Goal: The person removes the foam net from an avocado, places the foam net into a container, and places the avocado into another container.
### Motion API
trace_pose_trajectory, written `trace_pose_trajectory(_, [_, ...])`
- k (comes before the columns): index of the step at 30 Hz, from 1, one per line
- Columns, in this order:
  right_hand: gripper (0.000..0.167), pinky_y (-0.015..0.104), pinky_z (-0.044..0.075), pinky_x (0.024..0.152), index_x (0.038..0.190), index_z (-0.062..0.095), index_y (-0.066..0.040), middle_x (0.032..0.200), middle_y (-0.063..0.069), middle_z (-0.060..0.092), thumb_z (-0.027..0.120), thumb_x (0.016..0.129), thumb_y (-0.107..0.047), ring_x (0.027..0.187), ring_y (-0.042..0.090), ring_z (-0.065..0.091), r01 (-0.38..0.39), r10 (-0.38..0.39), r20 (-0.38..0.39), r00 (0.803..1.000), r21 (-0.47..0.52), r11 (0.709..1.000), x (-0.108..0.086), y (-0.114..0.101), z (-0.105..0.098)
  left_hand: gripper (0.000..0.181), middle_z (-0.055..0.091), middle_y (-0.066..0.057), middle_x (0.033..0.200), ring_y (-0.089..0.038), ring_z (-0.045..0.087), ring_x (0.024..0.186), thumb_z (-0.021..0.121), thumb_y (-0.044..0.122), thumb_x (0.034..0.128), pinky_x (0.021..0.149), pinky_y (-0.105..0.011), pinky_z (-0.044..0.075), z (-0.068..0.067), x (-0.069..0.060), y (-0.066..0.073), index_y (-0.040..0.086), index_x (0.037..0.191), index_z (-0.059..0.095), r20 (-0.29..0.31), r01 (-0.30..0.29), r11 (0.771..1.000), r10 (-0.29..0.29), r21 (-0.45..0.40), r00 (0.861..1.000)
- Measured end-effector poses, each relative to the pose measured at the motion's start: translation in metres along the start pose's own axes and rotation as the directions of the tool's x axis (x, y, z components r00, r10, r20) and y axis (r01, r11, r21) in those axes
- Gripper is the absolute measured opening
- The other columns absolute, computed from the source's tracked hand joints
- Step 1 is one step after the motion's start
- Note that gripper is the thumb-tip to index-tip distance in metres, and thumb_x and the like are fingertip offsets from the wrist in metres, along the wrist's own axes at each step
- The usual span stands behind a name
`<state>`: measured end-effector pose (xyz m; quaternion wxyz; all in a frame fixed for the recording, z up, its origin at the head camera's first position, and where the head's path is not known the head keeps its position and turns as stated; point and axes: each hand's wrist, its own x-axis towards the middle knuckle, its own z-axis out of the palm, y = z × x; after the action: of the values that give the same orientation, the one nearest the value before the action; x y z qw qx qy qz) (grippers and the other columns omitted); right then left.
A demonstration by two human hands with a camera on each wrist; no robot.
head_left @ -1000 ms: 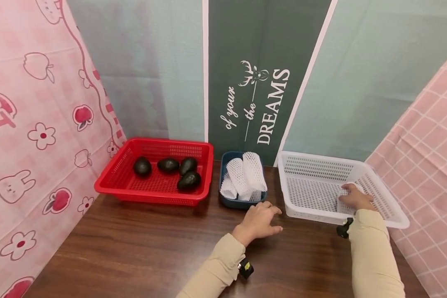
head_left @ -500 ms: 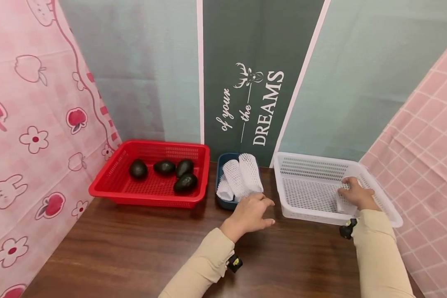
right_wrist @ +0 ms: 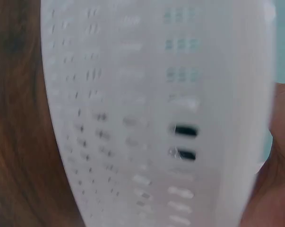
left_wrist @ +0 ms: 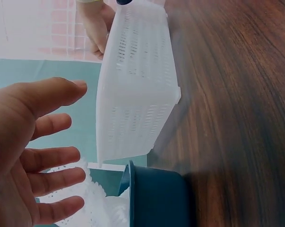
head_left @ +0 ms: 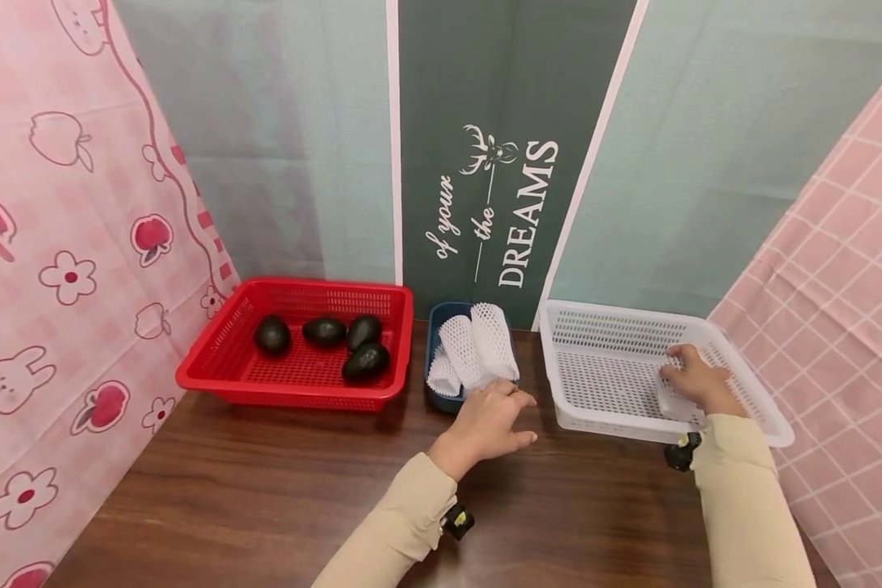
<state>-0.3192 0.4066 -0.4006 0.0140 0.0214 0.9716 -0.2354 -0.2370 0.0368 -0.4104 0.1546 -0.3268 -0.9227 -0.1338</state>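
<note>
My left hand (head_left: pixel 485 426) hovers palm down at the near edge of a small blue bin (head_left: pixel 447 403), fingertips by the white foam net sleeves (head_left: pixel 465 347) heaped in it. In the left wrist view its fingers are spread and hold nothing. Inside the white basket (head_left: pixel 603 425), my right hand (head_left: pixel 700 384) grips a white foam net sleeve (head_left: pixel 674 403) near the right wall. Whether the sleeve has something in it cannot be seen. The basket wall (right_wrist: pixel 133 94) hides most of that hand in the right wrist view.
To the left stands a red basket (head_left: pixel 294 395) with several dark avocados (head_left: pixel 366 361) in it. The bin sits between the two baskets on a brown wooden table (head_left: pixel 250 490). Printed curtains (head_left: pixel 323 163) hang close behind and on both sides.
The view has shifted slightly. My left hand has come closer to the bin's sleeves. My right hand has moved slightly left within the white basket, the foam net sleeve still under its fingers.
</note>
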Motion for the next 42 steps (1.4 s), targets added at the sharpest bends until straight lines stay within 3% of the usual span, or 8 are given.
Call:
trace_pose_trajectory(5, [0.046,0.067,0.026,0.077,0.127,0.033,0.002,0.124,0.042,0.035,0.044,0.094,-0.029,0.103,0.068,0.024,0.045,-0.046,-0.038,0.998,-0.029,0.999,-0.008,-0.012,0.001,0.039,0.059,0.002,0.096,-0.015,0.057,0.089,0.073,0.04,0.0762,0.075,-0.03,0.047,-0.003,-0.011,-0.01,0.018,0.108,0.068,-0.056,-0.034,0.999,0.032,-0.039,0.998])
trace_pose_trajectory(12, [0.042,0.07,0.021,0.087,0.125,0.037,0.0,0.122,0.042,0.04,0.048,0.094,-0.024,0.106,0.068,0.03,0.126,-0.131,-0.087,0.988,-0.062,0.99,-0.015,-0.019,0.005,0.037,0.06,0.001,0.1,-0.016,0.057,0.091,0.072,0.037,0.0785,0.072,-0.033,0.047,-0.006,-0.019,-0.019,0.017,0.109,0.066,-0.034,-0.012,0.996,0.009,-0.089,0.999])
trace_pose_trajectory(20, [0.039,0.066,0.032,0.075,0.126,0.042,-0.006,0.113,0.042,0.045,0.055,0.092,-0.019,0.1,0.062,0.035,0.209,-0.217,-0.112,0.97,-0.083,0.974,-0.023,-0.035,0.008,0.038,0.061,-0.001,0.103,-0.018,0.057,0.092,0.072,0.035,0.0786,0.074,-0.036,0.047,-0.007,-0.029,-0.03,0.015,0.11,0.066,-0.038,0.016,0.994,-0.02,-0.111,0.999])
trace_pose_trajectory(28, [0.039,0.062,0.033,0.069,0.124,0.046,-0.008,0.103,0.04,0.04,0.06,0.088,-0.011,0.096,0.053,0.036,0.291,-0.295,-0.127,0.947,-0.055,0.955,-0.032,-0.053,0.011,0.039,0.06,-0.001,0.103,-0.019,0.055,0.095,0.071,0.036,0.0791,0.076,-0.038,0.046,-0.008,-0.041,-0.041,0.015,0.111,0.066,-0.033,0.053,0.993,-0.056,-0.109,0.998])
trace_pose_trajectory(42, [0.037,0.066,0.031,0.074,0.119,0.051,-0.011,0.112,0.04,0.035,0.063,0.085,-0.005,0.109,0.056,0.03,0.378,-0.382,-0.088,0.92,-0.062,0.924,-0.043,-0.082,0.015,0.039,0.058,-0.003,0.102,-0.021,0.054,0.093,0.073,0.035,0.0772,0.073,-0.038,0.045,-0.007,-0.058,-0.055,0.014,0.109,0.066,-0.038,0.108,0.988,-0.113,-0.113,0.993])
